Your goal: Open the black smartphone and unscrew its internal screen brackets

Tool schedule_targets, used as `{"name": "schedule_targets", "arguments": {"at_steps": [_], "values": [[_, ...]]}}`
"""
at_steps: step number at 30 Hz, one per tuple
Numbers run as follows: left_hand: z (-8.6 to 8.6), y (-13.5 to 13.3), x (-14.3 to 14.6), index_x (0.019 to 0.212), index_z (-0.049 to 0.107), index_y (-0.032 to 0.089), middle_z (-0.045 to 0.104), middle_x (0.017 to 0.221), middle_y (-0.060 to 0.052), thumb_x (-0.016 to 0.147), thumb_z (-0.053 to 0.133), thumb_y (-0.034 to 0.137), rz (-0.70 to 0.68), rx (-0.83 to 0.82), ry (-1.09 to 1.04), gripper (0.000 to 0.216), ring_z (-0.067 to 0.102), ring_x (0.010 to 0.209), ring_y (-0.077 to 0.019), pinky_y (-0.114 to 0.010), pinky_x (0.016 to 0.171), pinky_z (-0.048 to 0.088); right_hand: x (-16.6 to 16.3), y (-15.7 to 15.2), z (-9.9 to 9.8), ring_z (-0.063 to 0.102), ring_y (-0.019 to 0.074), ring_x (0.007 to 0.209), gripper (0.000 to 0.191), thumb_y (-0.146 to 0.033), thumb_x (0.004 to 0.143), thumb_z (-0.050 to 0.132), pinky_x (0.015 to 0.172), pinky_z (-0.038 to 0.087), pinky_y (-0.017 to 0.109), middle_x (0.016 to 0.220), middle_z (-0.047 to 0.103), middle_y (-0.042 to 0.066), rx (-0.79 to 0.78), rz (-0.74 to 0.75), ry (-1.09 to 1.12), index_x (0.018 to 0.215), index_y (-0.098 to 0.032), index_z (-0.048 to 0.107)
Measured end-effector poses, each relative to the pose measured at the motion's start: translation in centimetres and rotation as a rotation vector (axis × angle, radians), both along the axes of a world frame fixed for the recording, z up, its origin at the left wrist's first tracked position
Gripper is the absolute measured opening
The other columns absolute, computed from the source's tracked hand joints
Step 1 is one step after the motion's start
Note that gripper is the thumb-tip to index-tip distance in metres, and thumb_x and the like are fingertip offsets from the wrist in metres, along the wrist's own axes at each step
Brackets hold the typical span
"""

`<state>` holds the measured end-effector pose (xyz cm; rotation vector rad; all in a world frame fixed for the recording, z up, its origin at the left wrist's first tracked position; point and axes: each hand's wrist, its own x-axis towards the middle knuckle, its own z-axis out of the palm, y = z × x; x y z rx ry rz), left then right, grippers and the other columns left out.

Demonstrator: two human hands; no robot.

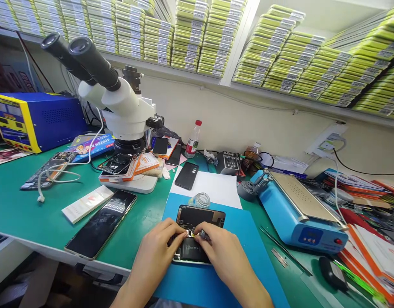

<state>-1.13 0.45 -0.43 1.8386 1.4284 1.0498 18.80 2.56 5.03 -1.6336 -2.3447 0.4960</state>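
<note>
Working, seemingly, inside 1 opened phone (191,249), near centre on the blue mat (248,233): left hand (161,239) pinching narrowly at its midsection, contents unclear; right hand (218,243) apparently holding 1 small grey tool (202,234). Next move is probably calling for steady fingertips.

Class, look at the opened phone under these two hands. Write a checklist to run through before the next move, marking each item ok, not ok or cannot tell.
1. Opened phone lying on the blue mat: ok.
2. Left hand and right hand both at the phone: ok.
3. Black battery lying in the near half: ok.
4. Grey object between the right hand's fingers identified: cannot tell, too small.
5. Parts beneath the fingers seated: cannot tell, hidden.
6. Space just beyond the phone clear: not ok, a clear jar stands there.
</note>
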Motion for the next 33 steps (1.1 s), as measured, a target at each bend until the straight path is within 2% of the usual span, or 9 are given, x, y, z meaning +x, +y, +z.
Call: {"name": "schedule_targets", "arguments": {"at_steps": [8,12,16,20,23,26,29,33], "values": [[-0.1,0.0,0.0,0.095,0.072,0.025,0.072,0.099,0.000,0.106,0.059,0.027,0.000,-0.002,0.000,0.017,0.068,0.096,-0.0206,-0.031,0.083,0.047,-0.5,0.3,0.4,0.074,0.0232,0.095,0.015,-0.019,0.101,0.057,0.073,0.039,0.028,0.106,0.080,0.000,-0.042,-0.008,-0.056,0.102,-0.028,0.069],[-0.2,0.0,0.0,0.095,0.072,0.026,0.071,0.100,0.000,0.107,0.058,0.027,-0.006,0.000,-0.016,0.018,0.068,0.097,-0.0204,-0.031,0.084,0.047,-1.0,0.6,0.7,0.073,0.0237,0.091,0.012,-0.019,0.100,0.057,0.068,0.034,0.028,0.099,0.079,0.001,-0.078,-0.017,-0.066,0.101,-0.026,0.066],[-0.2,-0.1,0.0,0.094,0.072,0.026,0.071,0.099,0.000,0.107,0.058,0.028,-0.006,0.003,-0.021,0.018,0.068,0.096,-0.0202,-0.031,0.083,0.047,-0.9,0.5,1.6,0.068,0.0195,0.082,0.015,-0.015,0.095,0.055,0.066,0.033,0.027,0.092,0.076,-0.001,-0.115,0.011,0.002,0.097,-0.026,0.064],[0.0,-0.1,-0.1,0.094,0.072,0.026,0.071,0.098,0.001,0.107,0.058,0.029,-0.001,0.003,-0.023,0.019,0.068,0.095,-0.0196,-0.029,0.080,0.046,2.6,-0.5,3.0,0.056,0.0159,0.069,0.010,-0.029,0.095,0.054,0.062,0.034,0.025,0.076,0.064,-0.003,-0.223,-0.057,0.213,0.092,-0.026,0.063],[-0.1,-0.2,-0.2,0.093,0.072,0.027,0.072,0.099,0.002,0.107,0.059,0.031,-0.008,0.011,-0.030,0.019,0.069,0.096,-0.0191,-0.028,0.079,0.047,7.0,-1.8,3.6,0.049,0.0162,0.066,0.024,-0.044,0.098,0.052,0.060,0.032,0.026,0.072,0.058,-0.003,-0.260,-0.183,0.207,0.090,-0.026,0.065],[-0.6,-0.3,-0.4,0.092,0.071,0.028,0.072,0.099,0.002,0.106,0.060,0.034,-0.025,0.029,-0.022,0.019,0.069,0.097,-0.0190,-0.028,0.082,0.047,10.4,-3.0,3.6,0.054,0.0179,0.071,0.028,-0.049,0.098,0.055,0.062,0.033,0.027,0.075,0.063,-0.001,-0.305,-0.228,0.108,0.090,-0.026,0.069],[-1.2,-0.4,-0.6,0.092,0.072,0.028,0.073,0.100,0.002,0.107,0.059,0.040,-0.019,0.083,0.004,0.022,0.068,0.098,-0.0202,-0.029,0.083,0.048,11.3,-3.5,3.2,0.062,0.0200,0.080,0.024,-0.045,0.098,0.056,0.066,0.036,0.028,0.084,0.072,-0.001,-0.351,-0.217,0.071,0.091,-0.028,0.071],[-0.8,-0.7,-0.8,0.096,0.072,0.028,0.073,0.097,0.000,0.108,0.057,0.041,-0.002,0.322,0.136,0.024,0.065,0.093,-0.0216,-0.031,0.082,0.048,11.1,-3.6,2.8,0.069,0.0218,0.091,0.019,-0.038,0.098,0.059,0.085,0.042,0.031,0.097,0.079,-0.003,-0.325,-0.196,0.131,0.090,-0.030,0.074]]}}
